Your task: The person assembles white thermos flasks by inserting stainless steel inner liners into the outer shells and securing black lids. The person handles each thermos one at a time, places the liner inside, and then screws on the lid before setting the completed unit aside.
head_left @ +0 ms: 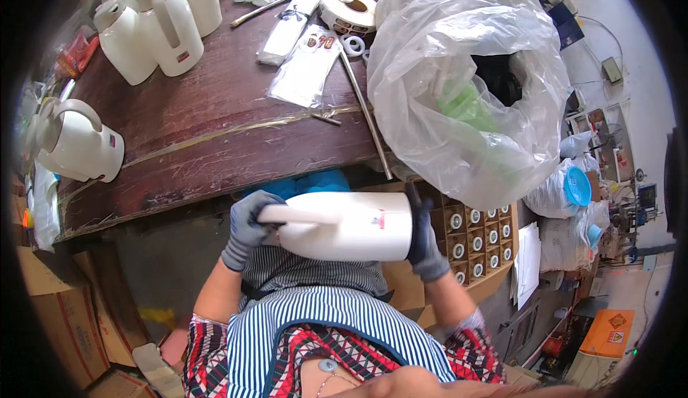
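1. A white plastic jug (pixel 344 226) lies sideways in the air, just off the worktop's (pixel 215 133) near edge.
2. Left hand (pixel 247 226), gloved: fingers wrapped around the jug's handle end.
3. Right hand (pixel 424 244), gloved: fingers clasp its base.

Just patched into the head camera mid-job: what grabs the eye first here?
A white plastic jug with a handle lies sideways at centre, held at each end by the grey-gloved left hand and right hand. To the right bulges a big clear plastic bag; more white jugs stand upper left on the dark wooden table.
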`<act>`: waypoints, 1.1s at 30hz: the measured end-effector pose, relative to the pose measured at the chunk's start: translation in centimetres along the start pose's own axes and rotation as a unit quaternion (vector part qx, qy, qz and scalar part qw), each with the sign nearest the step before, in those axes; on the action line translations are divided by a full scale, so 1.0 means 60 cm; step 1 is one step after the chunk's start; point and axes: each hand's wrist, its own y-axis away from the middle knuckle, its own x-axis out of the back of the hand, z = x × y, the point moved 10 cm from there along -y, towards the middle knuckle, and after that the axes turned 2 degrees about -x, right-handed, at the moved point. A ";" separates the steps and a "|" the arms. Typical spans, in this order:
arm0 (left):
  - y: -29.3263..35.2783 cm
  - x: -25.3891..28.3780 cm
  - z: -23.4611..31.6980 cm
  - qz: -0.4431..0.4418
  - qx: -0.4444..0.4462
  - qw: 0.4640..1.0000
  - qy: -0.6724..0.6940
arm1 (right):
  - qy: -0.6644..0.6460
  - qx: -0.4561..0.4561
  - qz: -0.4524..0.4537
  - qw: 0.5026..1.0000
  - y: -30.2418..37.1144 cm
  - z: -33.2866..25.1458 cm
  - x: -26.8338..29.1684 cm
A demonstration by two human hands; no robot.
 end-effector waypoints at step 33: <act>0.005 -0.060 0.262 0.046 -0.274 0.926 -0.255 | -0.251 -0.190 -0.061 0.947 0.004 0.059 -0.006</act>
